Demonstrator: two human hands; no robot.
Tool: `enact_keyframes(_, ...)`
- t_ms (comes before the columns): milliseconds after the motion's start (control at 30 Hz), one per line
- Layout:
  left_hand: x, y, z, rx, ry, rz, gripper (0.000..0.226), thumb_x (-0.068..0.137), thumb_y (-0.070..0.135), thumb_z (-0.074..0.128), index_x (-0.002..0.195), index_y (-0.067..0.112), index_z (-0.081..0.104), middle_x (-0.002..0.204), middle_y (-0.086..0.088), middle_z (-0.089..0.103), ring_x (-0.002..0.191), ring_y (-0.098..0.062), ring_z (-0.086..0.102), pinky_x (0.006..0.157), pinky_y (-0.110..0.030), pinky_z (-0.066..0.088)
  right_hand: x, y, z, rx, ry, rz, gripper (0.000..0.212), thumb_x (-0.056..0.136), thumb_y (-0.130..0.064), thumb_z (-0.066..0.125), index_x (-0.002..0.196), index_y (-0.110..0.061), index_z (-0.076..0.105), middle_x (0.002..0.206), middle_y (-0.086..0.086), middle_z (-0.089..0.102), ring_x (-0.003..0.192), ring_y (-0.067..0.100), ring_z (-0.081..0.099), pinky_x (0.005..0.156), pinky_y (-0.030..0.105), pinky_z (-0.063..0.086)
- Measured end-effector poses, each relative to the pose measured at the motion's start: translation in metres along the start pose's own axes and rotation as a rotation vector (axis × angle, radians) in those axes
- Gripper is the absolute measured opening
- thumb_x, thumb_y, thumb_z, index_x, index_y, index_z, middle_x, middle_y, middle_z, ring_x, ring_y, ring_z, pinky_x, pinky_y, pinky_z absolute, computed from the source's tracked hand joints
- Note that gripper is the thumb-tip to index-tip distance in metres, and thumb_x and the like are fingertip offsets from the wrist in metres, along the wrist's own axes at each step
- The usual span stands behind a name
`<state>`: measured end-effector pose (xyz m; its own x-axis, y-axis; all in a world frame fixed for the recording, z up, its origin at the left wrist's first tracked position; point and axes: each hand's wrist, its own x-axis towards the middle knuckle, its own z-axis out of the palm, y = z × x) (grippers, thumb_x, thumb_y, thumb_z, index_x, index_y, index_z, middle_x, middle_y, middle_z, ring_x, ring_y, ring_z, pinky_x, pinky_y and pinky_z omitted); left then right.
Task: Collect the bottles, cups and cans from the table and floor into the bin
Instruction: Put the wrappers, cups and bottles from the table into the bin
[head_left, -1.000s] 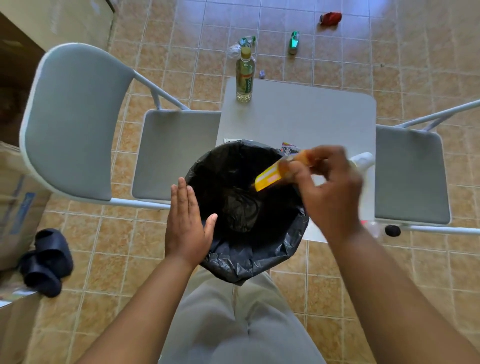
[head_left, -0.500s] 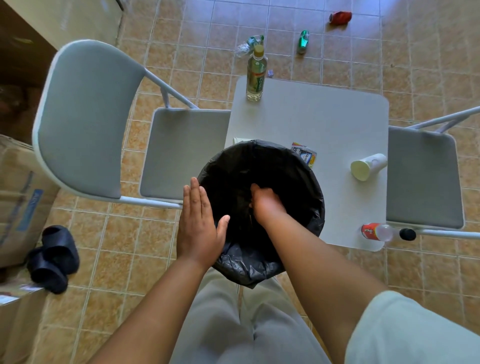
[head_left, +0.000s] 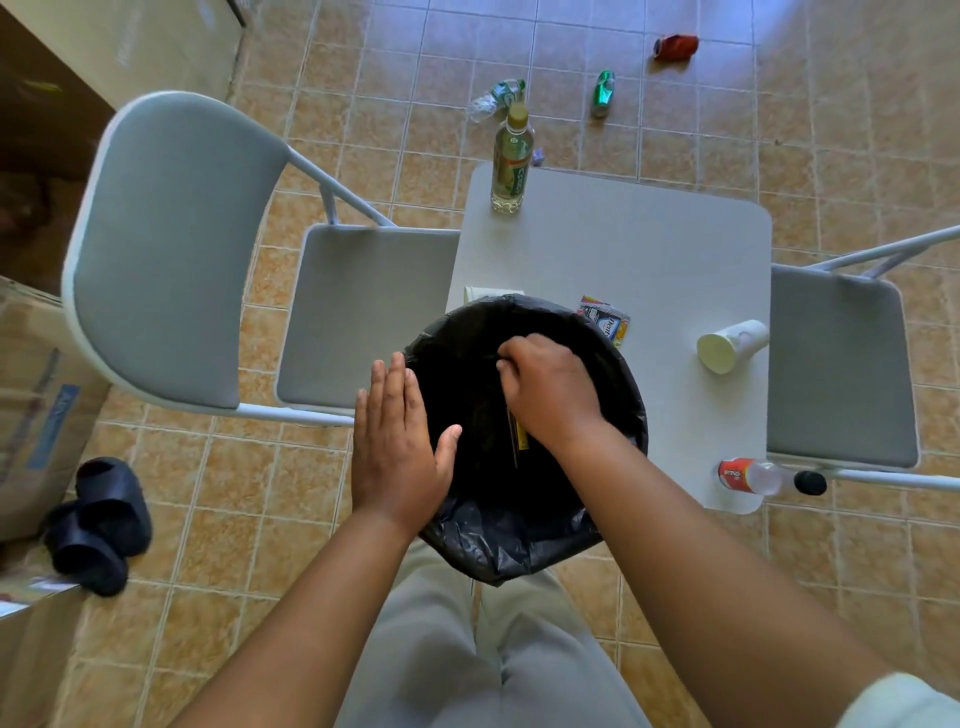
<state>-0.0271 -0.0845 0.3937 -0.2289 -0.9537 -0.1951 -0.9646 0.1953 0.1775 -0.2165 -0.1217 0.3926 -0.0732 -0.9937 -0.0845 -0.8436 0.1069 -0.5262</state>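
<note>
Bin under both hands

The bin is lined with a black bag. In this view it covers the near left part of the table, just in front of the person's legs. The left hand lies flat against the left rim, with the fingers straight and together and the thumb spread toward the opening. It holds nothing. The right hand is over the mouth of the bin, back upward, and its fingers curl down into the dark inside. I cannot tell whether they close on anything. Just below its wrist a narrow yellow piece shows inside the bag.

On the table an upright bottle with a green label stands at the far left corner. A paper cup lies on its side near the right edge. A red-labelled bottle lies at the near right corner, its black cap reaching past the table edge. A small printed packet rests just beyond the far rim of the bin, and a white cup is mostly hidden behind that rim.

On the floor tiles beyond the table lie a crushed clear bottle, a green can and, further right, a red can.

A grey left chair and a grey right chair stand on either side of the table. Dark slippers lie on the tiles beside cardboard boxes.
</note>
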Motion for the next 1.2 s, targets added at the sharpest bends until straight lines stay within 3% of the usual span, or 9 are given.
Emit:
enact_keyframes(133,0.011,0.003,-0.002,0.025,-0.017,0.032,0.080,0.093,0.048,0.043,0.150,0.000,0.015,0.161,-0.012,0.000,0.148,-0.025,-0.006,0.119,-0.047,0.010,0.022,-0.016,-0.038,0.047,0.169,-0.075,0.016,0.089,-0.021,0.057,0.095,-0.012,0.070,0.090,0.006,0.068,0.080,0.028,0.064,0.072,0.038,0.051)
enact_keyframes(300,0.013,0.002,0.004,0.057,-0.048,0.040,0.080,0.093,0.049,0.043,0.151,0.001,0.013,0.161,-0.010,-0.004,0.148,-0.024,-0.008,0.120,-0.044,0.011,0.068,-0.016,-0.055,0.016,0.140,-0.080,0.021,0.090,-0.021,0.057,0.103,-0.012,0.070,0.097,0.008,0.068,0.085,0.029,0.064,0.077,0.039,0.051)
enact_keyframes(500,0.014,0.002,0.007,0.085,-0.041,0.049,0.081,0.093,0.049,0.043,0.150,0.000,0.013,0.161,-0.012,-0.003,0.149,-0.026,-0.004,0.119,-0.045,0.015,0.138,0.012,-0.031,-0.132,-0.102,-0.071,0.029,0.092,-0.026,0.055,0.118,-0.016,0.064,0.110,0.007,0.064,0.098,0.027,0.060,0.086,0.034,0.049)
enact_keyframes(633,0.014,0.000,0.010,0.106,-0.026,0.056,0.080,0.094,0.049,0.041,0.150,-0.001,0.014,0.161,-0.013,-0.002,0.149,-0.028,-0.002,0.118,-0.047,0.017,0.186,0.040,-0.004,-0.289,-0.333,-0.058,0.037,0.092,-0.031,0.057,0.126,-0.017,0.059,0.120,0.011,0.061,0.108,0.030,0.057,0.093,0.039,0.048)
enact_keyframes(800,0.012,-0.002,0.015,0.099,0.005,0.073,0.079,0.094,0.050,0.037,0.150,-0.001,0.015,0.161,-0.014,0.001,0.148,-0.029,0.003,0.117,-0.048,0.020,0.216,0.075,0.032,-0.500,-0.535,-0.116,0.045,0.089,-0.032,0.063,0.128,-0.013,0.055,0.121,0.014,0.059,0.110,0.034,0.057,0.091,0.044,0.050)
enact_keyframes(1000,0.012,-0.003,0.019,0.080,0.067,0.087,0.077,0.094,0.049,0.038,0.150,0.000,0.018,0.161,-0.013,0.006,0.148,-0.028,0.008,0.118,-0.045,0.015,0.220,0.105,0.072,-0.621,-0.683,-0.252,0.049,0.084,-0.036,0.068,0.122,-0.008,0.055,0.115,0.012,0.058,0.106,0.032,0.058,0.084,0.044,0.053)
enact_keyframes(1200,0.013,-0.004,0.020,0.072,0.083,0.092,0.077,0.094,0.049,0.040,0.149,-0.001,0.019,0.161,-0.013,0.008,0.148,-0.030,0.009,0.116,-0.047,0.019,0.212,0.125,0.098,-0.589,-0.673,-0.270,0.043,0.084,-0.031,0.070,0.117,-0.008,0.055,0.106,0.011,0.059,0.098,0.031,0.060,0.080,0.041,0.052)
